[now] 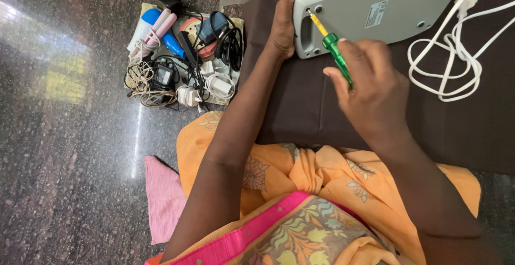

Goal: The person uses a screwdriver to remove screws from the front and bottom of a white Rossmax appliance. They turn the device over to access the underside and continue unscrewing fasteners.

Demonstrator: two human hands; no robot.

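Observation:
A grey-white appliance (375, 7) lies underside up on a dark brown cloth (300, 104), its white cord (456, 56) coiled to the right. My left hand (281, 23) presses against the appliance's left end, thumb up along its edge. My right hand (370, 82) grips a screwdriver (333, 48) with a green handle and yellow shaft. Its tip meets a screw hole near the handle cut-out at the appliance's left corner.
On the polished dark stone floor to the left lies a tray (182, 56) piled with several chargers, cables and small tools. A pink cloth (163, 198) lies on the floor by my orange patterned garment (322, 179).

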